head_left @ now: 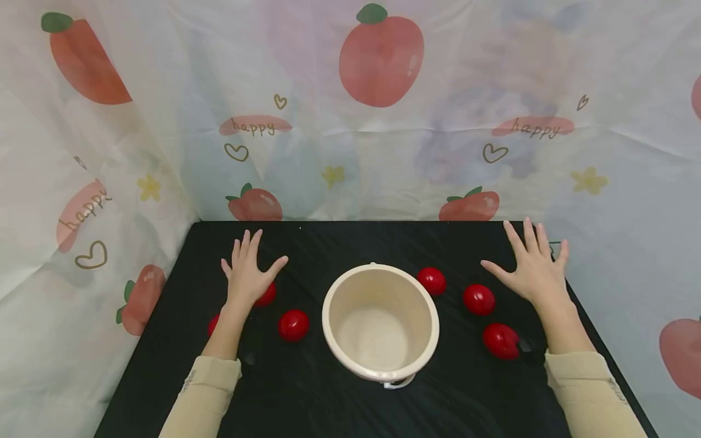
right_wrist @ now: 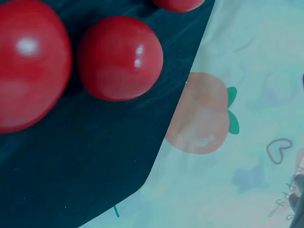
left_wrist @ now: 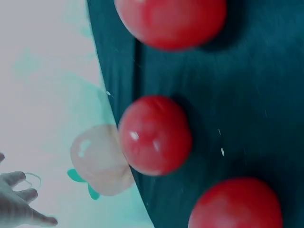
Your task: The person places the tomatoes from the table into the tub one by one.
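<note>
Both hands hover over the black table with fingers spread, holding nothing. My left hand [head_left: 247, 277] is left of a cream bucket [head_left: 330, 350], over the red round tomato-like pieces there. One such piece [head_left: 294, 325] lies in full sight between that hand and the bucket; two more, one of them a red piece [head_left: 266, 294] by the thumb, are partly hidden by the hand and forearm. My right hand [head_left: 533, 274] is on the far right, beyond a glossy red piece [head_left: 479, 299]. Another red piece [head_left: 431, 281] sits beside the bucket's rim, and a third [head_left: 501, 340] lies nearer the right forearm.
The bucket stands upright mid-table, its white handle [head_left: 400, 383] hanging at the near side. A small dark object [head_left: 526, 346] lies by the right forearm. Behind the black table [head_left: 350, 243] and at its left hangs a printed cloth [head_left: 383, 164] with fruit patterns.
</note>
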A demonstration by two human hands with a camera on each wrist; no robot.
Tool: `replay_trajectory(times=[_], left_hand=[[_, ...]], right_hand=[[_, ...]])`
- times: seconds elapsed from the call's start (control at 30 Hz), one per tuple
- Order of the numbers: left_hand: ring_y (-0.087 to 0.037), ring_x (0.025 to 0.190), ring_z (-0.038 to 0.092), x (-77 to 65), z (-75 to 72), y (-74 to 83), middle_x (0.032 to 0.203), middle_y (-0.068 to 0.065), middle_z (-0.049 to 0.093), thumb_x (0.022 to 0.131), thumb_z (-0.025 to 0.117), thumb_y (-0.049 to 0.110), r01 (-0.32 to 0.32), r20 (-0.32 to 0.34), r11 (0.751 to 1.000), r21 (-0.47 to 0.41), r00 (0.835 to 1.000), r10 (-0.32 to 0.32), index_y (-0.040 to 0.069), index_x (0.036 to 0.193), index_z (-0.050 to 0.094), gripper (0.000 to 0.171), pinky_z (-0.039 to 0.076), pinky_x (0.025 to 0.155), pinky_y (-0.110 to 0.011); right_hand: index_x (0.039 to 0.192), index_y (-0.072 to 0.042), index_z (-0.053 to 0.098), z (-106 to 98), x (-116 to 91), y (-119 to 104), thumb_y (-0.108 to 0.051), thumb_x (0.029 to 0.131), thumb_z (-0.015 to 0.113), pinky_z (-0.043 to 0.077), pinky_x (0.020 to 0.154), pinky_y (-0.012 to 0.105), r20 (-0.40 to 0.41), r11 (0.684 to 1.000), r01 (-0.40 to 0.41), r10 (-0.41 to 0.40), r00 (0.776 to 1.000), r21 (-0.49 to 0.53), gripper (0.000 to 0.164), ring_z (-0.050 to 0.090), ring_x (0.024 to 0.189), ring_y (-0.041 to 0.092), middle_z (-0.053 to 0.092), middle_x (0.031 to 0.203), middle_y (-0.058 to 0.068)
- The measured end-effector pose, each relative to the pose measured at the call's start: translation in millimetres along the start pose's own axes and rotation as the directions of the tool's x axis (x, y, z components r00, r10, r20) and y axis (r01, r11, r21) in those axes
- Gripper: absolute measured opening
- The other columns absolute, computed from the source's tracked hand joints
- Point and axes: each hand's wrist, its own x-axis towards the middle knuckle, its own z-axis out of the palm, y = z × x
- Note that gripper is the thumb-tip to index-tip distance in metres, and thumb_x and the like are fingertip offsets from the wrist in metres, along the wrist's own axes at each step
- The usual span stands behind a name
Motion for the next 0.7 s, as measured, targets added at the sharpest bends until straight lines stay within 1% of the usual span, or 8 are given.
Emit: replay_trajectory(times=[0.07, 0.13, 0.2, 0.33, 0.4, 0.47, 0.6, 0.7], left_hand=[[-0.032, 0.136, 0.017, -4.9, -1.0, 5.5, 0.149, -0.011, 0.023, 0.084, 0.06, 0.045, 0.007, -0.05, 0.981, -0.193, 0.999, -0.017, 0.015, 0.143, 0.026, 0.074, 0.01, 0.105, -0.062], [-0.03, 0.133, 0.027, -10.7, -1.5, 10.6, 0.145, -0.011, 0.032, 0.086, 0.06, 0.037, 0.017, -0.063, 0.932, -0.361, 0.997, -0.042, 0.014, 0.142, 0.028, 0.068, 0.021, 0.105, -0.057], [-0.029, 0.128, 0.035, -17.3, -2.5, 15.9, 0.141, -0.011, 0.039, 0.087, 0.06, 0.032, 0.049, -0.029, 0.867, -0.496, 0.997, -0.073, 0.014, 0.141, 0.029, 0.065, 0.03, 0.103, -0.051], [-0.028, 0.116, 0.049, -31.5, -3.7, 27.1, 0.134, -0.012, 0.045, 0.089, 0.06, 0.025, 0.181, 0.125, 0.698, -0.693, 0.984, -0.13, 0.015, 0.141, 0.028, 0.062, 0.044, 0.093, -0.047], [-0.027, 0.107, 0.056, -38.4, -3.6, 32.7, 0.131, -0.014, 0.048, 0.089, 0.06, 0.021, 0.254, 0.208, 0.615, -0.746, 0.967, -0.146, 0.016, 0.141, 0.028, 0.061, 0.048, 0.085, -0.046], [-0.026, 0.099, 0.061, -44.3, -1.9, 36.3, 0.127, -0.017, 0.05, 0.089, 0.06, 0.019, 0.32, 0.286, 0.551, -0.771, 0.946, -0.15, 0.016, 0.14, 0.028, 0.061, 0.051, 0.079, -0.045], [-0.03, 0.095, 0.063, -55.1, 3.3, 40.4, 0.123, -0.021, 0.051, 0.088, 0.06, 0.019, 0.438, 0.433, 0.471, -0.766, 0.893, -0.126, 0.016, 0.139, 0.028, 0.06, 0.053, 0.075, -0.044], [-0.035, 0.097, 0.062, -62.3, 7.1, 43.4, 0.12, -0.021, 0.052, 0.088, 0.06, 0.018, 0.492, 0.516, 0.444, -0.748, 0.853, -0.077, 0.015, 0.139, 0.028, 0.06, 0.052, 0.075, -0.045]], right_hand=[[0.147, -0.024, -0.003, 0.1, -6.7, 0.6, -0.064, 0.081, 0.048, -0.016, 0.1, 0.063, -0.035, 1.0, 0.021, -0.022, 0.999, -0.005, 0.093, -0.011, 0.137, 0.036, -0.011, 0.152, 0.015], [0.148, -0.025, -0.001, 1.7, -15.1, 2.3, -0.061, 0.081, 0.051, -0.012, 0.103, 0.062, -0.068, 0.999, 0.043, -0.043, 0.997, -0.006, 0.092, -0.004, 0.137, 0.036, -0.005, 0.152, 0.014], [0.148, -0.025, 0.001, 4.6, -24.6, 4.7, -0.059, 0.081, 0.054, -0.007, 0.104, 0.062, -0.098, 0.998, 0.063, -0.063, 0.993, -0.007, 0.092, 0.004, 0.136, 0.037, 0.003, 0.152, 0.015], [0.148, -0.026, 0.006, 13.2, -44.3, 9.5, -0.056, 0.078, 0.059, 0.006, 0.101, 0.064, -0.127, 0.997, 0.083, -0.083, 0.988, -0.012, 0.092, 0.019, 0.13, 0.039, 0.018, 0.147, 0.018], [0.148, -0.026, 0.007, 19.7, -53.4, 11.3, -0.057, 0.077, 0.059, 0.012, 0.098, 0.066, -0.121, 0.996, 0.085, -0.087, 0.989, -0.021, 0.093, 0.024, 0.127, 0.039, 0.023, 0.145, 0.019], [0.148, -0.026, 0.008, 28.1, -61.7, 13.3, -0.058, 0.076, 0.06, 0.016, 0.095, 0.067, -0.109, 0.996, 0.088, -0.091, 0.99, -0.028, 0.095, 0.028, 0.123, 0.04, 0.026, 0.142, 0.02], [0.148, -0.027, 0.008, 46.5, -78.7, 17.7, -0.061, 0.074, 0.061, 0.021, 0.092, 0.067, -0.078, 0.996, 0.087, -0.089, 0.993, -0.029, 0.097, 0.031, 0.119, 0.039, 0.03, 0.138, 0.02], [0.147, -0.027, 0.012, 59.3, -91.3, 20.4, -0.061, 0.073, 0.061, 0.023, 0.09, 0.066, -0.067, 0.997, 0.08, -0.081, 0.994, -0.018, 0.096, 0.033, 0.117, 0.037, 0.034, 0.134, 0.02]])
